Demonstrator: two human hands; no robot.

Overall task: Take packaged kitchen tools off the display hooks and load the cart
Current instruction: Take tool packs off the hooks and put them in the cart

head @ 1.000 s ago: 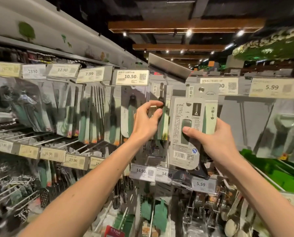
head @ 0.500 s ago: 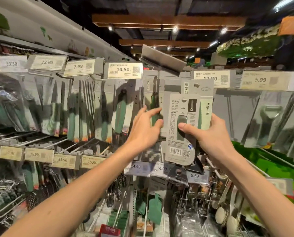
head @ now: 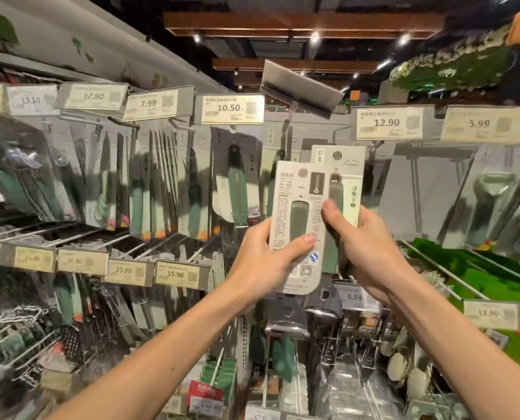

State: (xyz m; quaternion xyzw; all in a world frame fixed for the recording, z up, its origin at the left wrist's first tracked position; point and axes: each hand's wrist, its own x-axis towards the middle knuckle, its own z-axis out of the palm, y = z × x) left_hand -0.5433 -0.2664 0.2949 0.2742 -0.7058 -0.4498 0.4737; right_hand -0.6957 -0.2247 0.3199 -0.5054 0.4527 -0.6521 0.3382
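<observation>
Two overlapping grey-white carded tool packages are held up in front of the display. The front package (head: 293,183) shows printed text and a green oval window. The rear package (head: 348,165) sticks out above and to the right, with a green handle showing. My left hand (head: 263,256) grips the front package's lower left, thumb across the card. My right hand (head: 370,247) holds the rear package from the right, thumb on the overlap. More packaged green-handled tools (head: 237,189) hang on the hooks behind. No cart is in view.
Price tags line the hook rails, among them 10.50 (head: 231,109) and 12.90 (head: 387,122). One tag holder (head: 301,87) is flipped upward above the centre hook. Peelers in clear packs (head: 489,204) hang at right. Lower rows hold more utensils and wire racks.
My left hand has left the package hanging on the centre hook and moved right and down onto the packages at my right hand. The packages have sunk slightly, and the view has shifted.
</observation>
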